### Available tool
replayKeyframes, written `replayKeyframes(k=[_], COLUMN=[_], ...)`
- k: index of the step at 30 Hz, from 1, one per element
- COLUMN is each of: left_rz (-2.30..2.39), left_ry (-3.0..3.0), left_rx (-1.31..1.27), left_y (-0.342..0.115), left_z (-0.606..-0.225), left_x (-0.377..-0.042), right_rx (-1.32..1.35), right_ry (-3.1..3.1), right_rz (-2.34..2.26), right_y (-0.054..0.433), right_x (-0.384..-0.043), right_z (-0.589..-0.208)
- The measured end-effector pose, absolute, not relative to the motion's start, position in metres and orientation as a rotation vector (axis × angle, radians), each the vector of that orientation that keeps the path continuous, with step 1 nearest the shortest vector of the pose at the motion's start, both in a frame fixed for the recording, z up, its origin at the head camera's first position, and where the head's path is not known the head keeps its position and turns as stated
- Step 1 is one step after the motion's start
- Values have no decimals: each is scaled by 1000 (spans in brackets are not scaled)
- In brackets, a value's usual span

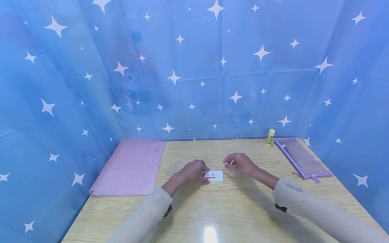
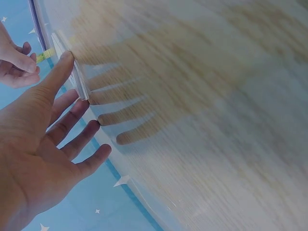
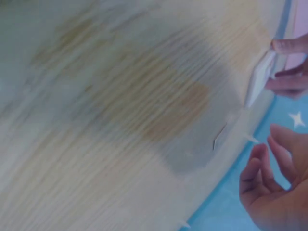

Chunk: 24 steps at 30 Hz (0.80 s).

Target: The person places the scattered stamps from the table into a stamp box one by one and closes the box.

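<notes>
A flat white case (image 1: 217, 176) with rounded corners, a red stripe and small print lies on the wooden table. My left hand (image 1: 192, 171) pinches its left end, thumb on the near edge and fingertips at the far edge. Thumb and fingers of the left hand (image 2: 43, 125) show against the case (image 2: 80, 79) in the left wrist view. To the right of the case, my right hand (image 1: 240, 164) hovers with loosely bent fingers and nothing seen between them. Just below it lies a small clear piece (image 1: 233, 171) with a thin edge.
A pink translucent folder (image 1: 133, 168) lies at the left of the table (image 1: 194, 209). At the back right stands a yellow-green glue stick (image 1: 270, 137), beside a purple mesh zip pouch (image 1: 308, 157). A blue curtain (image 1: 194, 50) with white stars surrounds the table's back and sides.
</notes>
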<state>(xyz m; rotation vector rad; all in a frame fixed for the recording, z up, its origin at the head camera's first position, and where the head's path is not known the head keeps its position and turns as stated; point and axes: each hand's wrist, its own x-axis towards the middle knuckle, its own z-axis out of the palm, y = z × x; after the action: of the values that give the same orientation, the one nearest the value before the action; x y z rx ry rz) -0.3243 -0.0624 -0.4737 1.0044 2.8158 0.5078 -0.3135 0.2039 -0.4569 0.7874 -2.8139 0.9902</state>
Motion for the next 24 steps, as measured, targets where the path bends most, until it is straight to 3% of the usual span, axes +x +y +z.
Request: replayKeyframes(k=[24], left_rz=[518], left_ry=[2818], left_rx=[947], left_y=[-63], left_z=[-474], left_x=[-323], right_rx=[744], right_ry=[-2867], right_rz=[959], right_y=[237], right_x=[-318], right_z=[-478])
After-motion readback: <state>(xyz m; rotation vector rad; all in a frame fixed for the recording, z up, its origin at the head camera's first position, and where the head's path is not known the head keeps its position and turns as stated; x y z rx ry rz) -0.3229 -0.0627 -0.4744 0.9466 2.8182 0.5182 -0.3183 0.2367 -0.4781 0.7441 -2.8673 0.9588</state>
